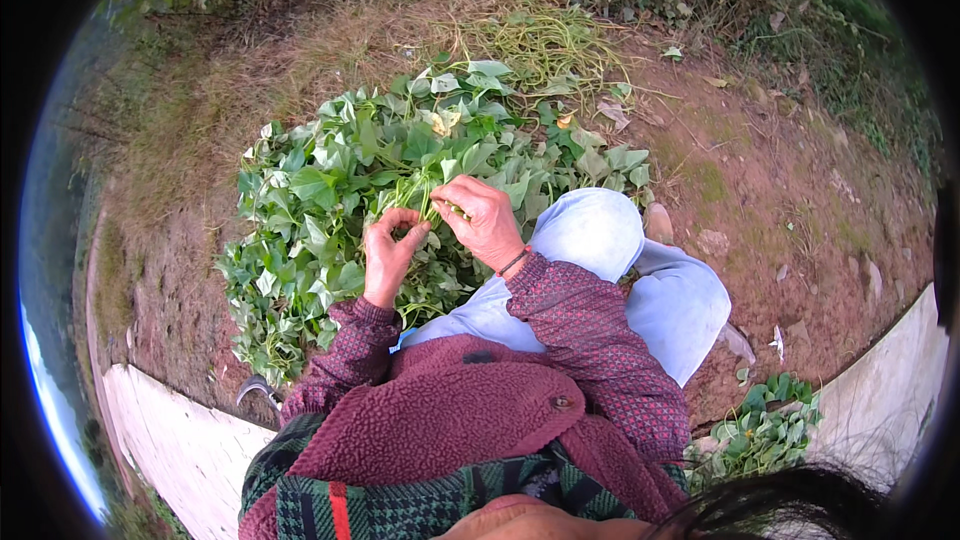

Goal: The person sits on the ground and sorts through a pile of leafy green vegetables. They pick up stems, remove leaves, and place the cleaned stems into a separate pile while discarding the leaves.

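Note:
A large heap of green leafy vines [322, 187] lies on the ground before me, reaching up to my knees. Over its near part, my left hand [391, 244] pinches a bunch of thin green stems [424, 191] between thumb and fingers. Close beside it on the right, my right hand [480, 219] has its fingers closed on stems from the same bunch, with short green pieces showing between the fingers. The two hands almost touch. The lower ends of the stems are hidden behind the hands.
Beyond the heap lies a pile of bare stems [555, 41]. A curved metal blade [257, 388] rests at the lower left, beside a pale concrete edge [180, 435]. A smaller leafy pile [765, 431] lies at the lower right. Reddish soil [780, 240] slopes up to brush.

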Motion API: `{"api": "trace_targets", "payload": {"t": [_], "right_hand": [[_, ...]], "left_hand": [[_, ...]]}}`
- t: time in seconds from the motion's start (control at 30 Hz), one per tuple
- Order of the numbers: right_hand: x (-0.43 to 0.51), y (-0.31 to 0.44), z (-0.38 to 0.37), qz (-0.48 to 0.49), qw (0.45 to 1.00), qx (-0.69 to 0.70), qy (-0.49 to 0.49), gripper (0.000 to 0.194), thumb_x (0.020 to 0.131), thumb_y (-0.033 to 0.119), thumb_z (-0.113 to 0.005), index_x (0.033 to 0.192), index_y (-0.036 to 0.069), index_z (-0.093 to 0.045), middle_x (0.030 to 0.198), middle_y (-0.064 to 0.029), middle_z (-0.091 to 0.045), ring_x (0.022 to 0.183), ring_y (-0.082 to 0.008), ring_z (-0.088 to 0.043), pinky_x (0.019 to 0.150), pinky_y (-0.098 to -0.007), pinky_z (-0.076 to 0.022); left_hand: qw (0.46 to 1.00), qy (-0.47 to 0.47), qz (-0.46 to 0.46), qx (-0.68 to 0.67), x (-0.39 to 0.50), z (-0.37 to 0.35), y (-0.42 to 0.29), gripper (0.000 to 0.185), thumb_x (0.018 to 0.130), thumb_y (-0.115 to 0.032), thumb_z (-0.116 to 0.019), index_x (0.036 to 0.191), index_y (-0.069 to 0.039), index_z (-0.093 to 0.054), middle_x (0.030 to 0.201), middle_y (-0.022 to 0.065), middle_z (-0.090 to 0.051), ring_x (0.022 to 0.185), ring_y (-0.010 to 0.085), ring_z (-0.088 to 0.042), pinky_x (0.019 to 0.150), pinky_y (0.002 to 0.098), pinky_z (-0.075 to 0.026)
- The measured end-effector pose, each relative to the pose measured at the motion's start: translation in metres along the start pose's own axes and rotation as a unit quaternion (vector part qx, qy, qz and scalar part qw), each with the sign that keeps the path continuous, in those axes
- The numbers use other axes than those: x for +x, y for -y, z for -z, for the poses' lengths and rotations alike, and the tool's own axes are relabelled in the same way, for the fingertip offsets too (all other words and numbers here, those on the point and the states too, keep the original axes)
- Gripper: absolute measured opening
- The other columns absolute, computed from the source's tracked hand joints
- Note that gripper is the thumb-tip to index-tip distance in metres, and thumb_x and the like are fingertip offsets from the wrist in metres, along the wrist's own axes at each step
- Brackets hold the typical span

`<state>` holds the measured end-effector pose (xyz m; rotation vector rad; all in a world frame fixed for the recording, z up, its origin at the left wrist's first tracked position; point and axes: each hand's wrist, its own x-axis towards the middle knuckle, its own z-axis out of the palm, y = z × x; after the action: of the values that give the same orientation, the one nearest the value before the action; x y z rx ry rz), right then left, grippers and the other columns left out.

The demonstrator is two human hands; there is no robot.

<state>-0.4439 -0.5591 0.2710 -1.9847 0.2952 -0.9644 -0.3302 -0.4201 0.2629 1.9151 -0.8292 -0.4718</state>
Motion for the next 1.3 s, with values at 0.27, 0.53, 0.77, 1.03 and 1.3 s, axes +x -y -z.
{"api": "trace_targets", "payload": {"t": [0.27,0.53,0.77,1.03,1.3], "right_hand": [[-0.007,-0.008,-0.004,0.039,0.986,-0.121,0.108,0.024,0.072,0.009,-0.069,0.095,0.008,-0.063,0.09,-0.0041,-0.058,0.089,-0.0245,-0.058,0.07,-0.0359,-0.0499],[-0.007,-0.004,-0.005,0.07,0.965,-0.2,0.155,0.015,0.076,0.014,-0.064,0.09,0.01,-0.06,0.085,-0.0038,-0.053,0.086,-0.0232,-0.056,0.064,-0.0352,-0.0493],[-0.006,-0.005,-0.006,0.083,0.968,-0.206,0.12,0.014,0.074,0.011,-0.06,0.088,0.011,-0.059,0.085,-0.004,-0.051,0.085,-0.0225,-0.056,0.061,-0.0344,-0.0498],[-0.007,-0.004,-0.007,0.103,0.96,-0.207,0.155,0.017,0.073,0.009,-0.062,0.09,0.011,-0.06,0.088,-0.0032,-0.052,0.084,-0.0218,-0.056,0.059,-0.0341,-0.0499],[-0.005,-0.002,-0.009,0.115,0.965,-0.188,0.14,0.01,0.073,0.008,-0.061,0.082,0.009,-0.057,0.086,-0.0035,-0.05,0.083,-0.0205,-0.057,0.06,-0.0338,-0.0512]], "left_hand": [[0.999,0.054,-0.005,-0.007,-0.003,0.004,-0.003,0.02,0.078,-0.009,-0.071,0.092,0.004,-0.065,0.084,0.0081,-0.066,0.081,0.0146,-0.06,0.076,0.0285,-0.047],[0.998,0.057,0.025,0.01,-0.005,0.005,0.0,0.023,0.079,-0.01,-0.07,0.094,0.006,-0.065,0.086,0.0095,-0.067,0.083,0.0156,-0.06,0.079,0.0291,-0.047],[0.995,0.081,0.051,0.038,-0.003,0.014,0.003,0.023,0.078,-0.013,-0.071,0.093,0.005,-0.066,0.087,0.0111,-0.068,0.082,0.0182,-0.063,0.078,0.0304,-0.048],[0.994,0.069,-0.039,0.071,-0.002,0.018,0.003,0.019,0.075,-0.008,-0.071,0.088,0.004,-0.066,0.085,0.0117,-0.067,0.083,0.0194,-0.063,0.079,0.0304,-0.047],[0.996,0.073,0.028,-0.032,0.0,0.018,0.006,0.018,0.077,-0.009,-0.071,0.089,0.004,-0.066,0.084,0.0062,-0.066,0.081,0.013,-0.059,0.077,0.0276,-0.046]]}}
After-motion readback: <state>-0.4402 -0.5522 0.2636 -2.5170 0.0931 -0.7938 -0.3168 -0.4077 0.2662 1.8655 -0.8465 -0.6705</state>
